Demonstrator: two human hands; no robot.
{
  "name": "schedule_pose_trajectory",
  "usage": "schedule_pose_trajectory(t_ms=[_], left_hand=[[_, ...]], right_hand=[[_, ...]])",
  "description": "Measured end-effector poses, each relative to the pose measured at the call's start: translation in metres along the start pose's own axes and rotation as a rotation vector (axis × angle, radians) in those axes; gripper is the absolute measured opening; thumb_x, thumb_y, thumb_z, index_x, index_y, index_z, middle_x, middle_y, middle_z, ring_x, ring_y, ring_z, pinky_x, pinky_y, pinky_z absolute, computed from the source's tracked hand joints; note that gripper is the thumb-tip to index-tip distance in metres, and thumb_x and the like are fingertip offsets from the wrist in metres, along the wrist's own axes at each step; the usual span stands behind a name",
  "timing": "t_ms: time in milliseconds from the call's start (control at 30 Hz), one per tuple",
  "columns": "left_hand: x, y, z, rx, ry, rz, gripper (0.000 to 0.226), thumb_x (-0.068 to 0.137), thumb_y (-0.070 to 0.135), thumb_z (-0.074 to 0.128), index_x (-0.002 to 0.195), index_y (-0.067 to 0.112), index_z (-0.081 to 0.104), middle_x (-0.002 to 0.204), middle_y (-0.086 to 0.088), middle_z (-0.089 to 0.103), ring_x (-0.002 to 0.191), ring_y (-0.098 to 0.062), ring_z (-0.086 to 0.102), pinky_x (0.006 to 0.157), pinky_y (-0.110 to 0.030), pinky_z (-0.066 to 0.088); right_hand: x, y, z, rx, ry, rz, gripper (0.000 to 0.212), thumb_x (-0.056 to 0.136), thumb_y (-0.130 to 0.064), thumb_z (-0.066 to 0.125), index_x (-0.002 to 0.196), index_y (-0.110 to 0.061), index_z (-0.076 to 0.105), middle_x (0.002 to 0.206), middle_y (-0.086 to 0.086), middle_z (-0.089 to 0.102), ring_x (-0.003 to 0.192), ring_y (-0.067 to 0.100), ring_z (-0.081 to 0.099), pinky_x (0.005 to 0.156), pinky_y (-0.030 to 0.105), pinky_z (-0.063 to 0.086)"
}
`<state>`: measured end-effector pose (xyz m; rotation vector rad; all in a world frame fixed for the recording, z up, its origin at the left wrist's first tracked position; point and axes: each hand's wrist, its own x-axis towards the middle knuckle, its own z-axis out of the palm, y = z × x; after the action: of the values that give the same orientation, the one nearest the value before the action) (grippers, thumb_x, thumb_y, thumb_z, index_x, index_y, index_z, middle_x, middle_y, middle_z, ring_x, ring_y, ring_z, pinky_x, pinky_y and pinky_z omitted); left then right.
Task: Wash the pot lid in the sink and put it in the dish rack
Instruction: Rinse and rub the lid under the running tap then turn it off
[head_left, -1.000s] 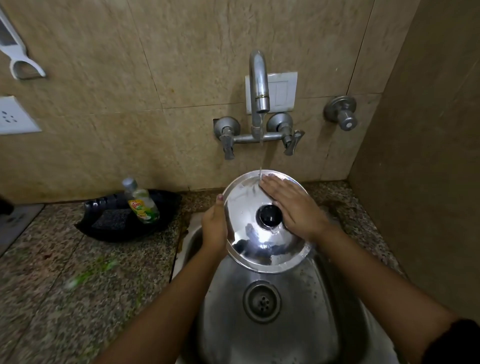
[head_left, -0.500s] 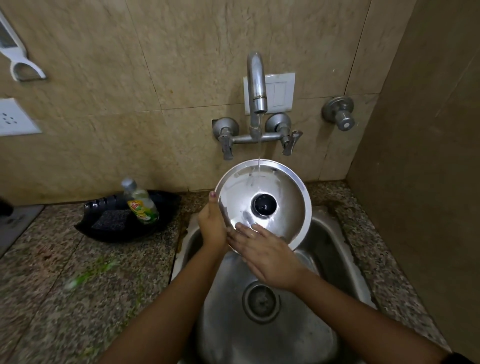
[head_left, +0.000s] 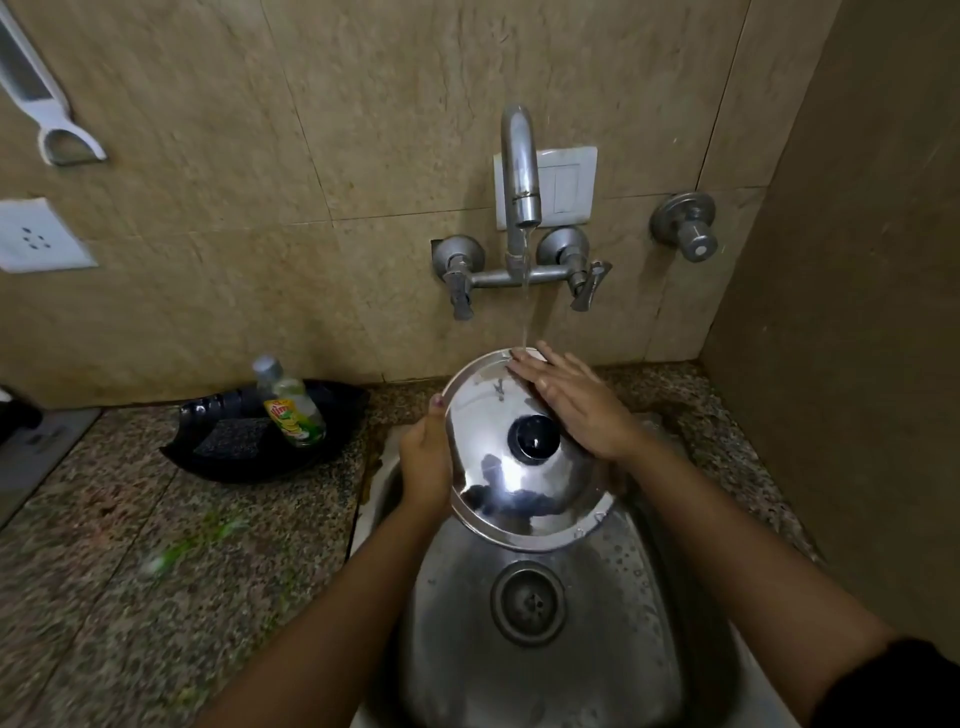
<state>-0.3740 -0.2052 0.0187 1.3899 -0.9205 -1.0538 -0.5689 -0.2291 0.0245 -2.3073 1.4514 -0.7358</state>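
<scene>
Since half a second ago my right hand (head_left: 571, 410) has swung from the near rim of the pot lid (head_left: 524, 457) up to its far right side, and the lid has tipped back so its knobbed top faces me rather than standing up toward the wall.

Nearest to me the sink (head_left: 545, 670) lies open below, its drain (head_left: 528, 601) bare, so whatever runs off the lid should fall straight into the basin and not onto the counter (head_left: 171, 545). Over the far half of that basin I hold the lid clear of the steel, slanted with its near edge lower, which I judge lets the water sheet down across the dome.

My left hand (head_left: 426, 462) is closed on the lid's left rim, thumb on top and fingers hidden underneath, carrying its weight. My right hand grips nothing: it lies flat and open on the far right part of the dome, just beyond the black knob (head_left: 535, 439), fingertips at the far rim, rubbing where the water lands. So the lid sits between my hands, left one at its edge, right one on top.

Farther on, the stream (head_left: 525, 306) from the tap (head_left: 519, 171) strikes the lid's far rim right beside those fingertips. Off to the left, on the counter, a soap bottle (head_left: 291, 402) leans in a black tray (head_left: 260, 447). No dish rack is in view, so I judge this is rinsing, with racking to come
</scene>
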Motion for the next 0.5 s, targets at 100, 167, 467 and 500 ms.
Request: schedule_pose_trajectory(t_ms=[100, 167, 467, 500], left_hand=[[0.003, 0.000, -0.004, 0.029, 0.013, 0.010, 0.041, 0.099, 0.031, 0.044, 0.086, -0.001, 0.066, 0.064, -0.003, 0.061, 0.050, -0.005, 0.058, 0.043, -0.008, 0.043], [0.005, -0.002, -0.004, 0.020, 0.019, -0.028, 0.043, 0.099, 0.032, 0.044, 0.088, -0.003, 0.067, 0.065, -0.005, 0.062, 0.054, -0.010, 0.058, 0.044, -0.009, 0.044], [0.021, -0.005, -0.014, 0.073, 0.027, -0.201, 0.045, 0.096, 0.039, 0.048, 0.071, 0.007, 0.066, 0.071, -0.007, 0.066, 0.065, -0.020, 0.064, 0.074, -0.031, 0.056], [0.023, -0.007, -0.017, 0.069, 0.023, -0.257, 0.044, 0.096, 0.040, 0.047, 0.070, 0.009, 0.064, 0.076, -0.011, 0.066, 0.070, -0.025, 0.063, 0.079, -0.036, 0.055]], right_hand=[[0.006, -0.009, -0.005, 0.096, -0.142, 0.093, 0.044, 0.102, -0.039, 0.026, 0.145, -0.036, 0.034, 0.155, -0.015, 0.026, 0.146, 0.009, 0.011, 0.119, 0.044, 0.012], [0.001, -0.030, 0.011, -0.199, -0.174, 0.032, 0.049, 0.100, -0.042, 0.031, 0.148, -0.033, 0.026, 0.158, -0.008, 0.022, 0.147, 0.016, 0.014, 0.119, 0.049, 0.014], [-0.081, -0.062, 0.056, -0.461, -0.230, -0.361, 0.069, 0.088, -0.045, 0.053, 0.148, -0.024, 0.028, 0.158, -0.004, 0.027, 0.146, 0.018, 0.020, 0.116, 0.041, 0.021], [-0.086, -0.059, 0.057, -0.482, -0.217, -0.359, 0.072, 0.086, -0.039, 0.059, 0.149, -0.024, 0.026, 0.158, -0.003, 0.026, 0.146, 0.019, 0.020, 0.116, 0.041, 0.022]])
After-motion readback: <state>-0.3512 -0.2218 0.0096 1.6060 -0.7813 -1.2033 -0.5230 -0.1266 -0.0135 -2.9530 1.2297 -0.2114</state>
